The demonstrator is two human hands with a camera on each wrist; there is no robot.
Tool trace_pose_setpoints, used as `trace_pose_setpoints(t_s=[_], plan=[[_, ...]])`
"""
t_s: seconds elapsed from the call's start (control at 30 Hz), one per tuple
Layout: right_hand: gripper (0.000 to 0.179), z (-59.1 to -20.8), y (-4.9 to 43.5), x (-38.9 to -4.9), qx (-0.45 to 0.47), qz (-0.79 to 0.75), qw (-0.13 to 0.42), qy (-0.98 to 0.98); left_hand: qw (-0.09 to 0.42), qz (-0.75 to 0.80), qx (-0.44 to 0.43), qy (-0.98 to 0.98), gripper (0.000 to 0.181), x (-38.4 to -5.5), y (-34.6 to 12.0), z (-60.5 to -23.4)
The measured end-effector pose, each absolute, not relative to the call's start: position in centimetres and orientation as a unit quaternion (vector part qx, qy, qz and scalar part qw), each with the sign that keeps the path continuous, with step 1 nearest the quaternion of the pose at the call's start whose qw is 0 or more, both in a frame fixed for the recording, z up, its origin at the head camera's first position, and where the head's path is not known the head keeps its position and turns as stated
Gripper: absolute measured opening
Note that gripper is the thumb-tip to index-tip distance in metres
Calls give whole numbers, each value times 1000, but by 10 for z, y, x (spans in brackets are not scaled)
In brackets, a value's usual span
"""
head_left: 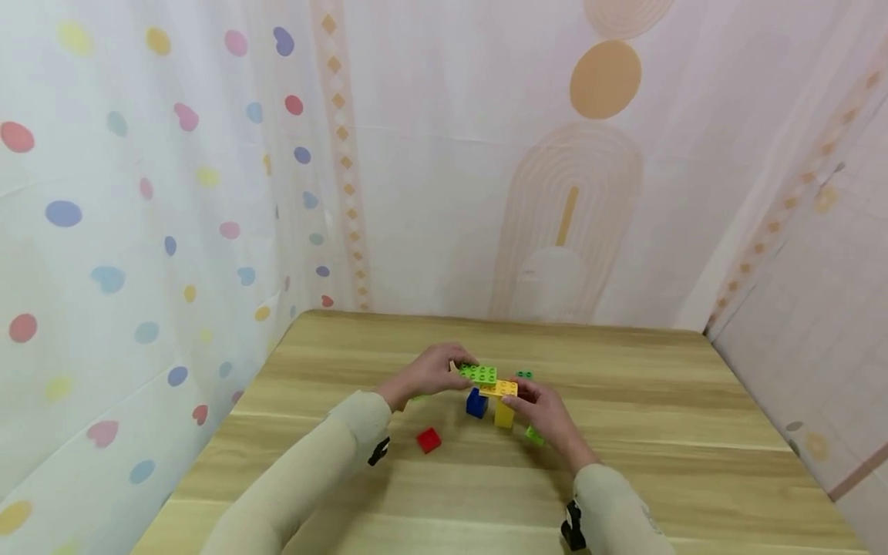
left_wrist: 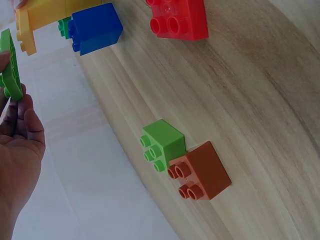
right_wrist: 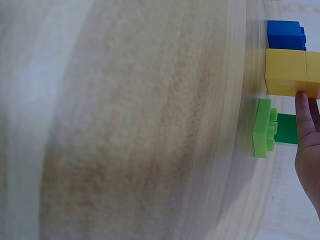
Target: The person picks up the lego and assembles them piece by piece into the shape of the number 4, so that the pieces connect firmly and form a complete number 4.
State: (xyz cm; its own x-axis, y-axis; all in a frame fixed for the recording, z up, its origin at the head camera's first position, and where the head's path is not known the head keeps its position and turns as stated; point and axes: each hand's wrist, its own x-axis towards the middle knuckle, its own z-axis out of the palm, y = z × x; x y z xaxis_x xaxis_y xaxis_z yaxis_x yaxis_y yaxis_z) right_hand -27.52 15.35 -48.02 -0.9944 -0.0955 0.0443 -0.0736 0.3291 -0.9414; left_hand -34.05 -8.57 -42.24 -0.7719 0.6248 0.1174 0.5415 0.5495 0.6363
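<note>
My left hand (head_left: pixel 432 371) pinches a light green studded building brick (head_left: pixel 479 374) between thumb and fingers. It is held up close over a yellow-orange studded plate (head_left: pixel 508 388), overlapping its left end in the head view. That plate tops a yellow block stack (head_left: pixel 504 415) standing on the table. The fingers of my right hand (head_left: pixel 548 416) grip the top of this stack from the right; in the right wrist view, one fingertip touches the yellow side (right_wrist: pixel 285 72). Just left of the stack stands a blue brick (head_left: pixel 475 404).
A red brick (head_left: pixel 428 440) lies on the wooden table (head_left: pixel 472 501) nearer the front. Light green (left_wrist: pixel 167 142) and brown (left_wrist: pixel 209 170) bricks sit together on the left. Right of the stack are a low light green brick (right_wrist: pixel 261 130) and a dark green one (right_wrist: pixel 286 129).
</note>
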Motion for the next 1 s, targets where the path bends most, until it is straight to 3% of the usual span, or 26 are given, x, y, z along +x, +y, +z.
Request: trace_pose_setpoints(t_s=[1.0], plan=[[45,-480,159,-279,-64,-572,28,817,79,301,377,872,29,-343,-80,-428]])
